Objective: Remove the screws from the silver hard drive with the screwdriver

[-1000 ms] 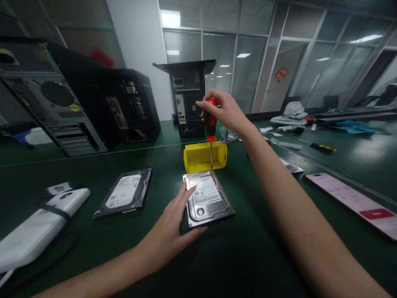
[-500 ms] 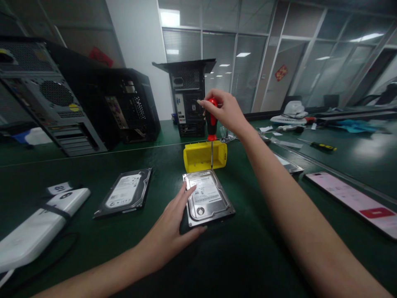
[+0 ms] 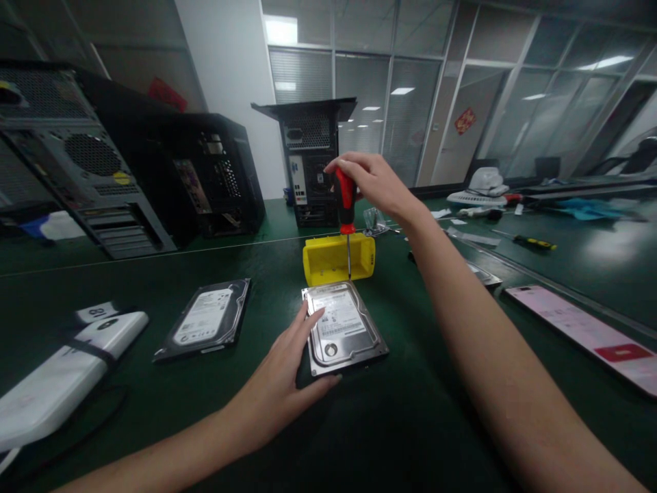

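Observation:
A silver hard drive (image 3: 350, 335) with a white label lies flat on the green table. My left hand (image 3: 285, 370) grips its near left corner, with fingers along the left side and over the label and the thumb at the near edge. Above the drive's far edge, my right hand (image 3: 369, 179) is closed around the red and black handle of a screwdriver (image 3: 348, 205). The screwdriver stands nearly upright, its tip down at the far right corner of the drive; whether it sits in a screw is too small to tell. Directly behind is a yellow bin (image 3: 328, 277) with small bits inside.
Another hard drive (image 3: 205, 318) and a white power bank (image 3: 76, 373) lie to the left. Computer cases (image 3: 313, 164) stand at the back. On the right are a phone (image 3: 580, 329), a partly hidden drive (image 3: 485, 275) and a yellow and black screwdriver (image 3: 534, 242).
The right hand and the top of the screwdriver have shifted slightly left, and the fingers have changed position on the handle. The left hand and the drive stay almost where they were.

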### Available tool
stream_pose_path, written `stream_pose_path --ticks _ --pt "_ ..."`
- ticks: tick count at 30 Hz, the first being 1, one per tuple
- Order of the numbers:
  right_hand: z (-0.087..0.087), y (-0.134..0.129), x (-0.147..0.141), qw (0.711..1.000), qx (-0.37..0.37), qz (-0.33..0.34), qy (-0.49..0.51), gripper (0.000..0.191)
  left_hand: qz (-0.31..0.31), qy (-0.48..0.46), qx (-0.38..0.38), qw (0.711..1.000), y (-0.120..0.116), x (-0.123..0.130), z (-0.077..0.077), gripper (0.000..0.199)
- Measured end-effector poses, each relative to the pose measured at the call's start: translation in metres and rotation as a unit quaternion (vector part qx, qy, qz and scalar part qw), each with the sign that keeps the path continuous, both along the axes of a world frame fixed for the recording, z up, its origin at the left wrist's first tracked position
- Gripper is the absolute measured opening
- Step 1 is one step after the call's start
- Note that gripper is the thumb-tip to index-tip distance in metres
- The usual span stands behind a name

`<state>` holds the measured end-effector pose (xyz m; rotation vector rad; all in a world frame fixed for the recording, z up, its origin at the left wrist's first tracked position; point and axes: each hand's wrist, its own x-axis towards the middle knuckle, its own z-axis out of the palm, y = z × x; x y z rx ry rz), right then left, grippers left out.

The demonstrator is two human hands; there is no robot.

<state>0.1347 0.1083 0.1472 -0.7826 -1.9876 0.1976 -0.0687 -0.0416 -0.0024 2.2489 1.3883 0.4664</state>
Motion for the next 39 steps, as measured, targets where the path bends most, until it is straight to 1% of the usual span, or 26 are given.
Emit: stream_pose_path --ticks 3,7,11,17,22,30,39 --pt "0.002 -0.003 0.000 1.000 -0.025 -0.001 -0.003 0.029 -0.003 -0.002 0.004 1.000 0.000 0.000 -0.001 0.082" --pt "0.004 -0.005 0.001 0.999 -0.026 0.017 0.004 0.028 -0.002 -0.003 0.007 1.000 0.000 -0.001 -0.001 0.081" --pt "0.007 -0.009 0.001 0.995 -0.072 0.044 0.044 0.024 0.002 -0.004 0.003 1.000 -0.002 -0.001 -0.001 0.082" --pt "0.009 -0.014 0.002 0.988 -0.122 0.052 0.075 0.019 0.001 -0.009 0.002 1.000 -0.003 -0.001 -0.001 0.080" --pt "0.007 -0.011 0.003 0.989 -0.117 0.041 0.083 0.022 -0.004 -0.014 0.001 1.000 -0.003 -0.002 -0.001 0.079" --pt "0.006 -0.010 0.005 0.992 -0.090 0.004 0.092 0.024 -0.001 0.001 -0.003 1.000 -0.002 -0.001 0.000 0.082" --pt "0.003 -0.005 0.002 0.984 -0.131 0.042 0.117 0.021 -0.006 -0.018 0.012 1.000 -0.002 -0.002 -0.001 0.080"
